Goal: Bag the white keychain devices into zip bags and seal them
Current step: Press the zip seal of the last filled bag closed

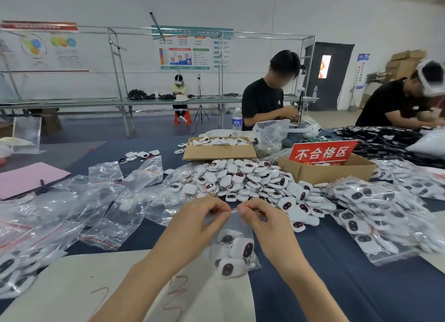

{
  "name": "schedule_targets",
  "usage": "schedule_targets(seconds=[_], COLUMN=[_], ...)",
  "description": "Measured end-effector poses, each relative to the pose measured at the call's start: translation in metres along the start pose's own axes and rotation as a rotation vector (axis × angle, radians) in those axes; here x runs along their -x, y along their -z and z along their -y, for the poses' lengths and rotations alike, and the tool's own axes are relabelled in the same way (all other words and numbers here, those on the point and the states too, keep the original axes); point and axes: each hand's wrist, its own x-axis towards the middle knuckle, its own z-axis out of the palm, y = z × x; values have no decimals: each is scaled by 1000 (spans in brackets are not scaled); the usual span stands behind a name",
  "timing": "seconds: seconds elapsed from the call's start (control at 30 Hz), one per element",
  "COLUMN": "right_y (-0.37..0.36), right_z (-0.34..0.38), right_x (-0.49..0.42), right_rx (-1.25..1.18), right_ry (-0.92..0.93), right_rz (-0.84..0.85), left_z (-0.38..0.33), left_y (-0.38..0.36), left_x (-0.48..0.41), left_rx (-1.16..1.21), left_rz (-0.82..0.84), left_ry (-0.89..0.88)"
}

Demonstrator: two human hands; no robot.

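- Zip bag (pixel 234 239) holding several white keychain devices (pixel 242 247) stands upright between a worker's two hands, low in the centre of the head view. Its bottom rests near the edge of a white sheet (pixel 96 285) on the dark blue table cover (pixel 337 273).
- Left hand (pixel 199 221) pinches the bag's top strip between thumb and curled fingers; the right hand (pixel 262 221) pinches the same red-lined strip just beside it, fingertips almost meeting.
- Whether the seal is fully pressed closed cannot be told.
- Just behind the hands, a loose pile (pixel 240 179) of the same white devices with dark oval faces spreads across the table.
- Empty clear bags (pixel 108 201) lie scattered to the left, near a pink sheet (pixel 26 179).
- Filled bags (pixel 375 208) are heaped to the right.
- Farther back, an open cardboard box (pixel 218 150) holds more devices, and a second box (pixel 332 171) carries a red sign (pixel 321 153) with white characters.
- A water bottle (pixel 237 121) stands behind the first box.
- Two people in black shirts work on the table's far side.
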Motion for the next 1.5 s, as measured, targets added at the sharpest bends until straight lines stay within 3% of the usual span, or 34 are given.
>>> schedule_targets(seconds=[0.73, 0.87, 1.07, 1.27, 1.5], right_y=[4, 6, 13, 8, 11], right_z=[-6, -4, -6, 3, 4], right_x=[-1, -3, -1, -3, -3], right_rx=[60, 136, 167, 232, 360], right_ry=[-5, 20, -13, 59, 57], right_rz=[57, 122, 72, 165, 148], left_z=[4, 6, 18, 15, 24], left_y=[0, -3, 0, -4, 0], left_x=[0, 1, 6, 7, 14], left_rx=[-46, -52, -40, -54, 19], left_rz=[70, 58, 67, 39, 33], left_ry=[28, 7, 22, -16, 72])
